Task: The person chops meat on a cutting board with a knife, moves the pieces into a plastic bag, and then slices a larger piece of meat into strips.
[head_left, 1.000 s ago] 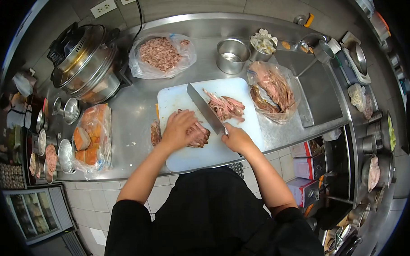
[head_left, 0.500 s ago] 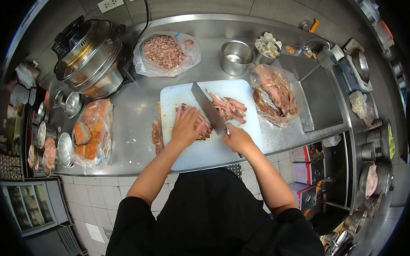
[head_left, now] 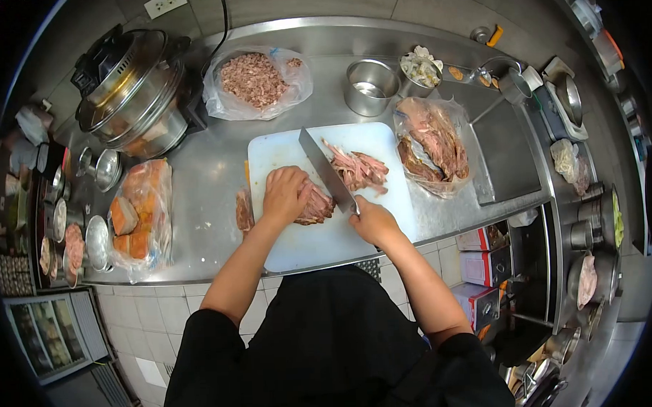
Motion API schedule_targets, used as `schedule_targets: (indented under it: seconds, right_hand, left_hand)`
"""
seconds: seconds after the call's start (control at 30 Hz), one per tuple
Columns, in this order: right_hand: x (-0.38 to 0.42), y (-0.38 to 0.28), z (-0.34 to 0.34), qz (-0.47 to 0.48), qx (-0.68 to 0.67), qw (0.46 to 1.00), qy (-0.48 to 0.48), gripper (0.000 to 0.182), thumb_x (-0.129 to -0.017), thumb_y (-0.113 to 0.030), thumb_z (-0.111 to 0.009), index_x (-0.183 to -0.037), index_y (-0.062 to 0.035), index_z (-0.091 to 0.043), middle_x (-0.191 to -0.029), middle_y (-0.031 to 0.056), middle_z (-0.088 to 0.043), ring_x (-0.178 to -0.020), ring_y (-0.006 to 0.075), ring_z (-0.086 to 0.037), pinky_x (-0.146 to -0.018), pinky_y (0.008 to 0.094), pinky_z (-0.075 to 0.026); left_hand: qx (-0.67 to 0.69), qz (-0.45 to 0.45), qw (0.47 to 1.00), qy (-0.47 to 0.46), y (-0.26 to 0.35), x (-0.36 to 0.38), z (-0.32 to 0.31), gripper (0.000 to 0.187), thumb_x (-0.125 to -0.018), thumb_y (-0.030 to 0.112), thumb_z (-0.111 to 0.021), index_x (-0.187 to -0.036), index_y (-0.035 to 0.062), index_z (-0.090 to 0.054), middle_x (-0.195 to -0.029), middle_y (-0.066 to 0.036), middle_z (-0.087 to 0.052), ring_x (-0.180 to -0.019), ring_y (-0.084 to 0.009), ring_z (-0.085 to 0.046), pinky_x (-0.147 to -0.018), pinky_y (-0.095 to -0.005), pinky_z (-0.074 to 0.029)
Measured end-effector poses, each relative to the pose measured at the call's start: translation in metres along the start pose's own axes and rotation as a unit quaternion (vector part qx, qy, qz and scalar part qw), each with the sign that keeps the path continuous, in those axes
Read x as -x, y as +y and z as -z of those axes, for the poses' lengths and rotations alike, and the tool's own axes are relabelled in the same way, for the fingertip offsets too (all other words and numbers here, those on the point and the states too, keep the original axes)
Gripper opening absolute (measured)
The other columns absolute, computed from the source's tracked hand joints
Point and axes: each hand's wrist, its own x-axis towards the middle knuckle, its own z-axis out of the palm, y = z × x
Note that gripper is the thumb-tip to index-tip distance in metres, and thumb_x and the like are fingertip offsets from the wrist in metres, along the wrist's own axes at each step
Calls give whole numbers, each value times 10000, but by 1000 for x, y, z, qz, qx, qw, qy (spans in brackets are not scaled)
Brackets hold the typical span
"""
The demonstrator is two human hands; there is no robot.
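Observation:
A white cutting board (head_left: 292, 251) lies at the counter's front edge. On it my left hand (head_left: 284, 195) presses with curled fingers on a piece of brown-pink meat (head_left: 316, 206). My right hand (head_left: 374, 220) is wrapped round the handle of a cleaver (head_left: 325, 167), whose broad blade points up and to the left, just right of that meat. Beyond the blade, sliced meat strips (head_left: 361, 169) form a loose pile. Another piece of meat (head_left: 244, 210) lies at the board's left edge, partly hidden by my left forearm.
Bagged meat (head_left: 433, 142) sits right of the board, beside a sink (head_left: 508, 161). Behind stand a steel pot (head_left: 371, 88) and a bag of diced meat (head_left: 256, 81). Bagged orange-skinned blocks (head_left: 141, 210) and a glass-bowled appliance (head_left: 136, 102) are at left.
My left hand has shifted slightly back on the meat, its fingers more curled. The whole view has moved a little, and the cleaver remains beside the meat.

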Motion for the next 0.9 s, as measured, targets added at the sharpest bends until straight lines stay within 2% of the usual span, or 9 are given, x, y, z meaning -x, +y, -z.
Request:
schedule_targets:
  seconds: [0.13, 0.23, 0.3, 0.33, 0.4, 0.5, 0.63, 0.77, 0.9]
  right_hand:
    - [4, -3, 5, 19, -9, 1000, 1, 518, -883, -234, -553, -1369, -70, -481, -942, 259, -694, -903, 411, -673, -837, 499, -522]
    - [23, -15, 23, 11, 9, 1000, -7, 454, -883, -214, -566, -1309, -66, -510, -927, 253, -695, -890, 411, -674, -825, 503, -522]
    - [40, -23, 38, 33, 28, 999, -11, 354, -882, -184, -572, -1201, -35, -532, -905, 250, -692, -880, 415, -673, -817, 509, -519]
    - [42, -23, 36, 31, 29, 999, -13, 354, -882, -184, -572, -1201, -35, -532, -905, 250, -692, -880, 415, -673, -817, 509, -519]
    - [45, -25, 31, 18, 25, 999, -43, 283, -881, -174, -595, -1114, -37, -513, -835, 255, -671, -838, 453, -644, -785, 531, -503]
    - [18, -28, -3, 27, 28, 999, -3, 284, -883, -155, -567, -1117, 2, -527, -903, 264, -685, -890, 431, -666, -811, 521, -513]
    - [1, -27, 5, 51, 13, 998, 15, 319, -883, -165, -573, -1149, 4, -524, -939, 263, -686, -914, 432, -662, -827, 513, -515]
    - [33, -31, 35, 46, 27, 998, -28, 344, -877, -174, -605, -1167, -15, -510, -899, 269, -676, -874, 453, -647, -790, 540, -499]
    - [35, -32, 16, 5, 26, 997, -77, 391, -876, -162, -584, -1228, -7, -514, -945, 265, -686, -931, 426, -661, -840, 512, -511]
  left_hand:
    - [29, -9, 999, -15, 1, 9, -4, 105, -844, 188, -655, -909, 108, -677, -955, -39, -592, -1018, -255, -544, -945, -428, -384]
    - [12, 3, 1000, -23, 2, 5, -8, 80, -827, 178, -662, -882, 123, -679, -948, -27, -591, -1005, -243, -549, -930, -422, -382]
    - [1, 6, 1000, -24, 1, 4, -10, 61, -809, 168, -672, -852, 126, -678, -933, -25, -585, -987, -239, -550, -908, -414, -382]
    - [3, 8, 1000, -25, 1, 4, -11, 61, -809, 168, -672, -852, 126, -678, -933, -25, -585, -987, -239, -550, -908, -414, -382]
    - [7, 6, 1000, -16, -1, 4, -12, 87, -802, 171, -682, -870, 119, -668, -942, -30, -586, -995, -250, -547, -887, -416, -375]
    - [3, 9, 1000, -15, -2, 5, -13, 82, -798, 167, -686, -856, 113, -663, -939, -33, -589, -991, -252, -547, -884, -419, -376]
    - [21, 1, 1000, -3, 0, 4, -12, 78, -795, 161, -683, -846, 108, -658, -932, -36, -592, -990, -256, -547, -881, -419, -378]
    - [13, 8, 1000, -4, 0, 5, -12, 91, -790, 157, -681, -852, 98, -650, -922, -41, -594, -974, -260, -550, -880, -412, -379]
    - [14, 4, 1000, 14, 0, 5, -13, 94, -791, 151, -678, -852, 89, -641, -911, -47, -593, -957, -260, -553, -875, -405, -381]
